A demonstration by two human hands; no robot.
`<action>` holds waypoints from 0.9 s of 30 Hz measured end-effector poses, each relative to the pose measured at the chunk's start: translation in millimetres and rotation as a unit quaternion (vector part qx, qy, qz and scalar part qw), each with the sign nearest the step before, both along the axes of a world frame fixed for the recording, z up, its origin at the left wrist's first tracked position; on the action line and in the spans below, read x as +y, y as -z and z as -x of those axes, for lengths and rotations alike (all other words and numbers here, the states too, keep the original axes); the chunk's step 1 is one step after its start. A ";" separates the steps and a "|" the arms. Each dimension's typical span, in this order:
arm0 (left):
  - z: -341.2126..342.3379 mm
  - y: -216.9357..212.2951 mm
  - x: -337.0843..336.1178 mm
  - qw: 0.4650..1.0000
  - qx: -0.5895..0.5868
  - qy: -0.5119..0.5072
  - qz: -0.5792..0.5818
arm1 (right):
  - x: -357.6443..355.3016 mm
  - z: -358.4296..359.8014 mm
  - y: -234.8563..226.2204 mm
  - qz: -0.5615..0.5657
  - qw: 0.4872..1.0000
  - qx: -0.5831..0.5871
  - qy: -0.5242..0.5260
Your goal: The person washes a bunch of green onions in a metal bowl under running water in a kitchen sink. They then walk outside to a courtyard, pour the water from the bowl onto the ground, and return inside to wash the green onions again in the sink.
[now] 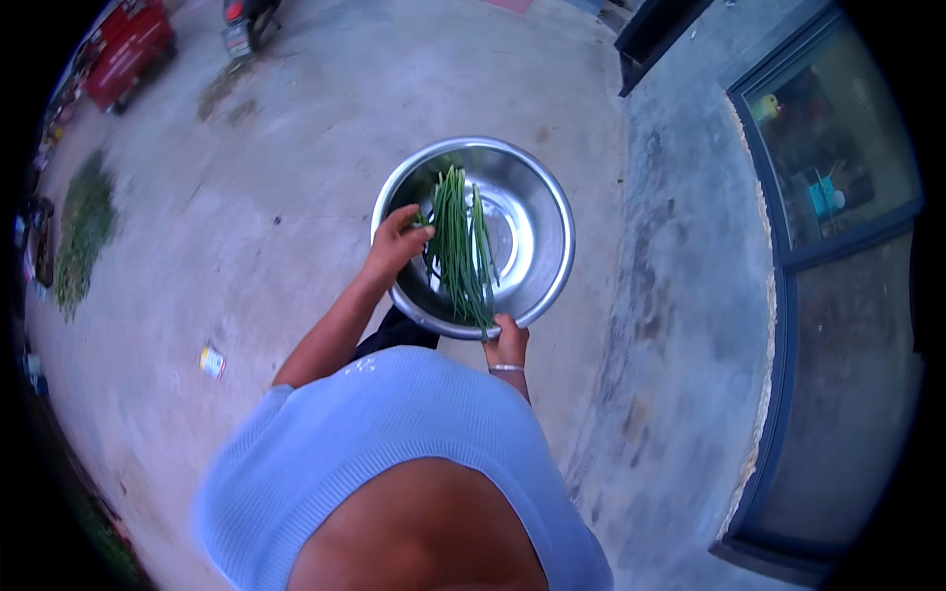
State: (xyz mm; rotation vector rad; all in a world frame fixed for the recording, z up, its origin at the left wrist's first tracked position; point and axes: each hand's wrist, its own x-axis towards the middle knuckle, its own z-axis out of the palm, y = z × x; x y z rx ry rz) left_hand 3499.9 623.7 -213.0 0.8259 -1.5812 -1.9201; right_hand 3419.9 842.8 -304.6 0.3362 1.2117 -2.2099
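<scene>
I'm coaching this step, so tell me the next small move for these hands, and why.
Tucking the near ends of the green stalks inside the steel bowl seems best: they reach its near rim beside the right hand, and the left hand is beside the bunch.

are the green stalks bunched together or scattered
Bunched: the stalks run mostly side by side across the bowl, their near ends at the right hand.

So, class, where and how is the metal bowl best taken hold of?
I'd grip the metal bowl by its rim, coming from the right: the broad circular rim should suit thumb above, fingers beneath, and that side is bare, while green stalks and the left hand take up the left.
</scene>
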 end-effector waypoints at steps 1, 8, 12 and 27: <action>33.0 9.3 -13.5 1.000 -0.003 0.005 0.009 | -10.6 27.8 -7.2 0.000 1.000 0.006 0.009; 338.0 32.1 -108.1 0.993 -0.113 -0.002 0.022 | -107.4 271.8 -51.1 -0.012 0.999 0.007 0.038; 515.9 52.5 -181.9 0.994 -0.100 0.033 0.007 | -173.5 407.3 -25.1 -0.029 0.999 -0.010 0.040; 957.5 17.3 -461.7 0.970 -0.029 0.202 -0.131 | -422.7 870.0 -40.4 0.021 0.997 -0.049 0.056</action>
